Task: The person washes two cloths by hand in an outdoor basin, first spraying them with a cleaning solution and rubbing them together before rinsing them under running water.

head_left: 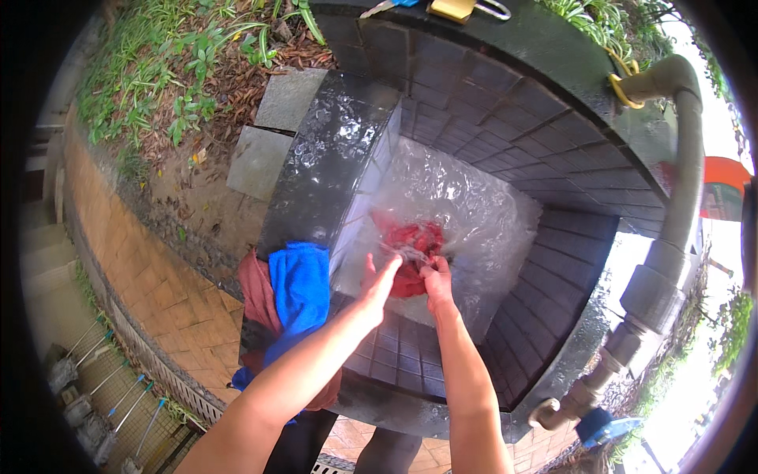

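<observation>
Both hands reach down into a tiled basin of water. A red cloth [411, 284] lies bunched in the water between and below them. My left hand [380, 281] is at the cloth's left edge, fingers partly spread; whether it grips the fabric is not clear. Closed on the cloth's right part is my right hand [436, 281]. Stirred, cloudy water [468, 195] surrounds the cloth. On the basin's left rim a blue cloth [302, 284] hangs beside a reddish-brown cloth [259, 284].
A grey pipe [681, 178] with a blue-handled valve [607, 428] stands at the right. On the far dark rim [551, 41] lie a brass padlock [451, 9] and a key [379, 8]. Several mops [89, 409] are at lower left. Plants [189, 65] grow at upper left.
</observation>
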Motion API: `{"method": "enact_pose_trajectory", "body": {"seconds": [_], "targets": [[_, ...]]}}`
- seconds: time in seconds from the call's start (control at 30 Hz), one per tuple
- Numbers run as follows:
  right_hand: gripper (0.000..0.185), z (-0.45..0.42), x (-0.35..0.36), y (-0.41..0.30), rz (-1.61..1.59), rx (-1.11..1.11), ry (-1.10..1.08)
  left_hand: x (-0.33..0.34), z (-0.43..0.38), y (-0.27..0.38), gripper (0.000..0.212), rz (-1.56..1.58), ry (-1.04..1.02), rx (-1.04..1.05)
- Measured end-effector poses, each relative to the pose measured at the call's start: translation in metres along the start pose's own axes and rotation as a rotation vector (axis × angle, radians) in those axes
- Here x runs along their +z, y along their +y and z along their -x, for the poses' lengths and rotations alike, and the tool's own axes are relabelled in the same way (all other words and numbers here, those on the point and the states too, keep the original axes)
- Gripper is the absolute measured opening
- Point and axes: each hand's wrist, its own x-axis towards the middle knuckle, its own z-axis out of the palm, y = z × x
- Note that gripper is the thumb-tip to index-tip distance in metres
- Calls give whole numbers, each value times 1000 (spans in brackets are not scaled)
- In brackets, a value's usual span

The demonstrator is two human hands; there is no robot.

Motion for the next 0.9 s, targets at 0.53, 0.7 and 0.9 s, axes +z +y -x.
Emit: {"method": "enact_pose_trajectory", "body": {"seconds": [0.53, 0.7, 0.9], "targets": [[27, 55, -36, -74, 948, -454, 208, 31, 10, -28, 35, 296, -528, -21], [33, -10, -109, 22, 819, -277, 62, 23, 5, -22, 42, -111, -222, 452], [37, -22, -72, 75, 283, -99, 266, 0, -12, -25, 96, -321, -127, 109]]}}
